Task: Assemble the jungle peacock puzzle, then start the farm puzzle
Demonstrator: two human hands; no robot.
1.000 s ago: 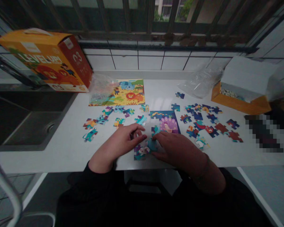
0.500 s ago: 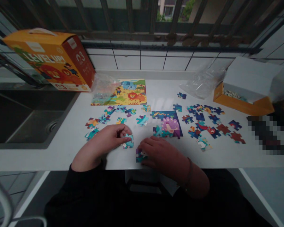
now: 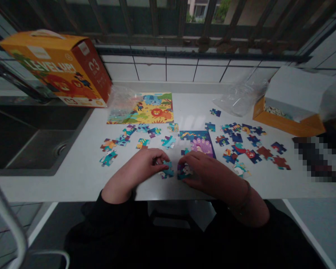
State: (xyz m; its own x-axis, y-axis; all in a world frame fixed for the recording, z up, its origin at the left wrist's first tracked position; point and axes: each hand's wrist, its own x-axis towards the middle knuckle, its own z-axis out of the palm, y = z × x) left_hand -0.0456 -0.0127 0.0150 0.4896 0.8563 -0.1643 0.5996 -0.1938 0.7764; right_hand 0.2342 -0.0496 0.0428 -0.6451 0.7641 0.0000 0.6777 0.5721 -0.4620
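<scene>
My left hand (image 3: 149,164) pinches a teal puzzle piece (image 3: 168,170) just above the white counter. Close to its right, my right hand (image 3: 200,168) grips a purple and teal puzzle piece (image 3: 184,170) with a white animal on it. A small gap separates the two pieces. Behind my right hand lies a joined puzzle section (image 3: 201,145) with a purple peacock, its lower part hidden by the hand. Another teal piece (image 3: 168,142) lies behind my left hand.
Loose pieces lie at left (image 3: 108,158) and right (image 3: 253,156). Behind are a yellow picture sheet (image 3: 156,108), an orange box (image 3: 56,71), plastic wrap (image 3: 235,98) and an open box (image 3: 285,123). A sink (image 3: 42,149) is at the left.
Both hands have moved to the right with their pieces. The right hand's piece has also moved slightly away from the counter's front edge, and that hand now covers the lower peacock section.
</scene>
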